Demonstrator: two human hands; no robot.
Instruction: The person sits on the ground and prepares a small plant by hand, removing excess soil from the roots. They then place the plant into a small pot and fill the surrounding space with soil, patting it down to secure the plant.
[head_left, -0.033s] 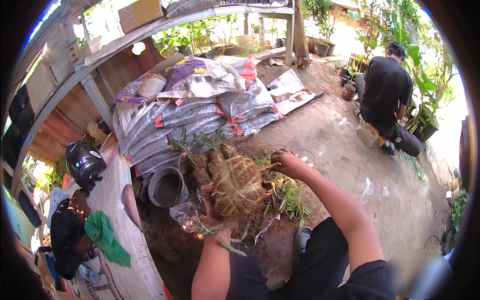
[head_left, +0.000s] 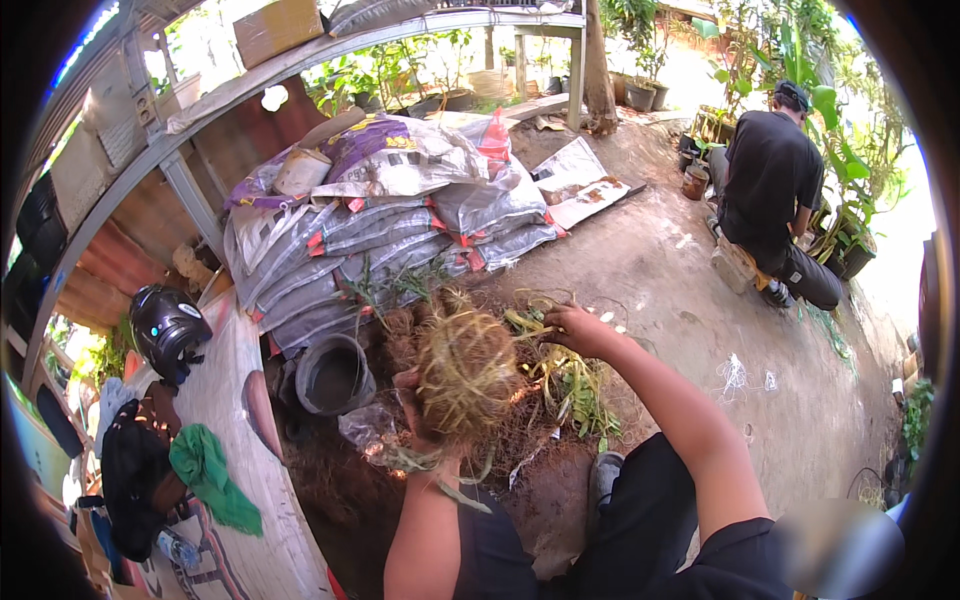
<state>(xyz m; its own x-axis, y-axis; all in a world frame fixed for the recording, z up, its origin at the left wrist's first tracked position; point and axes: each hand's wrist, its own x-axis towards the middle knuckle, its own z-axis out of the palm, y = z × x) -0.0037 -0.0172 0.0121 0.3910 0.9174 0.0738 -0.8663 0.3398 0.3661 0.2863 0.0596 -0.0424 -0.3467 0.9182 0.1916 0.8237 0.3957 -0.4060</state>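
A round brown fibrous ball point(head_left: 468, 372), wrapped in yellowish strands, rests in my left hand point(head_left: 412, 405), which grips its left and lower side. Long green leaves point(head_left: 415, 458) trail below it across my left wrist. To the right of the ball, my right hand point(head_left: 575, 330) is closed in a pinch on a yellowish strand point(head_left: 528, 325) stretching toward the ball. More fibrous brown clumps point(head_left: 400, 335) lie just behind, beside a dark bucket point(head_left: 335, 375). Green leafy cuttings point(head_left: 590, 405) are on the ground under my right forearm.
Stacked grey sacks point(head_left: 390, 230) stand ahead. At left, a white board surface point(head_left: 235, 400) carries a dark helmet point(head_left: 168, 330) and green cloth point(head_left: 213, 475). A person point(head_left: 770, 190) in dark clothes sits at far right by potted plants point(head_left: 850, 240). White string point(head_left: 735, 375) lies on the ground.
The fibrous ball has shifted slightly left with my left hand. My right hand has moved slightly, still pinching the strand.
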